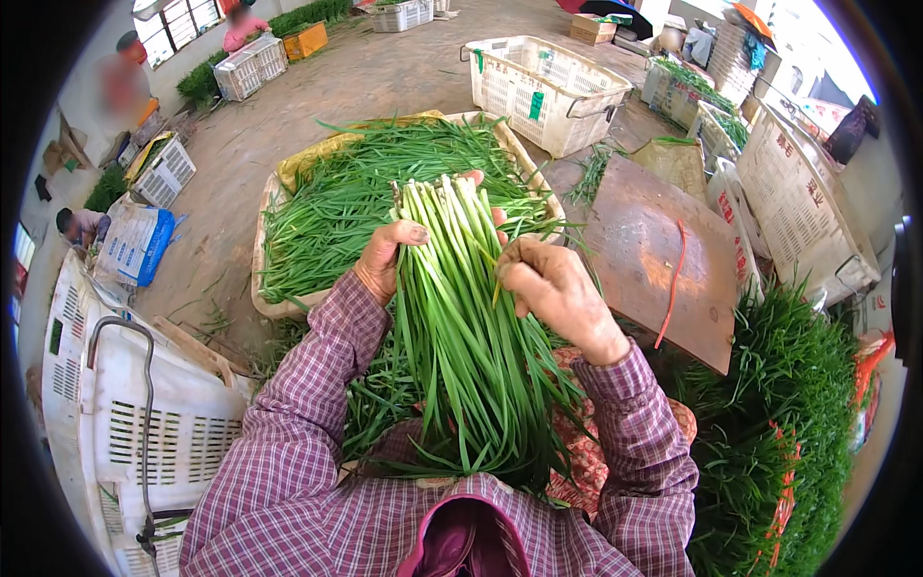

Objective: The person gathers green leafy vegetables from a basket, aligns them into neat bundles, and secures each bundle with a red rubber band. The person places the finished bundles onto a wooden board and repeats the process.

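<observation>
A thick bunch of green garlic chives (461,310) lies in front of my body, pale stem ends up and leaves hanging towards my lap. My left hand (395,252) holds it near the stem ends, thumb on the near side and fingertips showing at the far right of the bunch. At the bunch's right edge, my right hand (551,288) pinches a thin yellowish leaf (496,288) between thumb and finger. Beyond both hands stands a crate (265,288) heaped with loose chives (339,209), a yellow sack along its back edge.
A rusty board (642,252) with a red tie (674,281) lies at the right, above tied chive bundles (779,404). A white crate (173,433) stands at the left, another (548,101) farther ahead. Several people (245,32) sit at the far left among crates.
</observation>
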A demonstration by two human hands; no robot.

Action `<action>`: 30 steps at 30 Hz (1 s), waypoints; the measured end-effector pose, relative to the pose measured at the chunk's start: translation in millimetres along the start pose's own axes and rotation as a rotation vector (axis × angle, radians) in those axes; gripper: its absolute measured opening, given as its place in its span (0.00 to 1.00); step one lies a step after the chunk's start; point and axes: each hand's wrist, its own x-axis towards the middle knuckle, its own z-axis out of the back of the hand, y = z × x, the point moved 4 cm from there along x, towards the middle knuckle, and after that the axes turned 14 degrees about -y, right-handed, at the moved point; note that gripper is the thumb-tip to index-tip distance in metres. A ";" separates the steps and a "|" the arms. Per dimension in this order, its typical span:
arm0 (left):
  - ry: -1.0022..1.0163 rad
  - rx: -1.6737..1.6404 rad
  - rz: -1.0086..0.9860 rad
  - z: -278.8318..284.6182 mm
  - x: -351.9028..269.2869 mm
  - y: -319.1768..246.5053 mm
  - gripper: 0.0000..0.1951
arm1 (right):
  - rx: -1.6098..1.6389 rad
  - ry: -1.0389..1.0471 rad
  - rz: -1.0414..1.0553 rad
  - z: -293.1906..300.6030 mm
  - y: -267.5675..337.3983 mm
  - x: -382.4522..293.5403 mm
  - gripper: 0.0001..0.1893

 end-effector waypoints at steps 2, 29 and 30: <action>-0.003 0.020 0.005 1.7 0.8 -0.7 0.50 | 0.408 0.144 -0.353 1.1 0.6 1.2 0.07; -0.150 0.144 -0.044 -21.1 -1.6 -1.1 0.42 | -0.006 0.048 0.063 -27.6 -25.2 -28.7 0.34; -0.191 0.232 -0.063 -29.3 -4.2 -5.9 0.37 | -0.029 0.102 0.009 -31.4 -21.7 -29.2 0.35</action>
